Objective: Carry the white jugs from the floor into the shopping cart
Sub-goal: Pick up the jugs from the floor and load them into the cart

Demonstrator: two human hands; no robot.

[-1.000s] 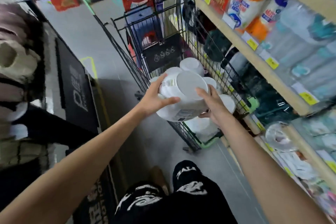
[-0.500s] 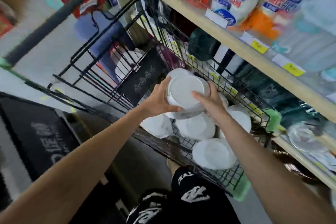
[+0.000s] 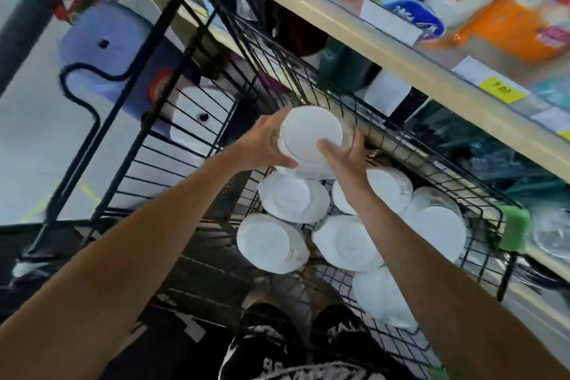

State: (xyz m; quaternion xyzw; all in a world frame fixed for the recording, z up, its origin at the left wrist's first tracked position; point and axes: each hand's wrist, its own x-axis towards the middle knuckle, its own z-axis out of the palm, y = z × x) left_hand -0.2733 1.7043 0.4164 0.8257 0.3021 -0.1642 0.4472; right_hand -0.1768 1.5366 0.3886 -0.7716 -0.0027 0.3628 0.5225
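Note:
I hold a white jug [image 3: 308,136] between both hands, its flat round bottom turned toward me, inside the far part of the black wire shopping cart [image 3: 481,203]. My left hand [image 3: 262,148] grips the jug's left side, thumb curled over the bottom rim. My right hand [image 3: 348,157] grips its right side, thumb on the bottom face. Below it several more white jugs [image 3: 293,197] lie packed together on the cart's wire floor, bottoms up.
A shop shelf [image 3: 401,49] with yellow price tags and orange and white packs [image 3: 509,15] runs along the right, close to the cart. The cart's folding seat frame [image 3: 148,120] stands at left. Grey floor [image 3: 30,139] lies beyond. My dark shorts [image 3: 293,348] are at the bottom.
Both hands have carried the jug forward and down into the cart, toward its far wall, above the jugs lying there. The camera has leaned in over the cart.

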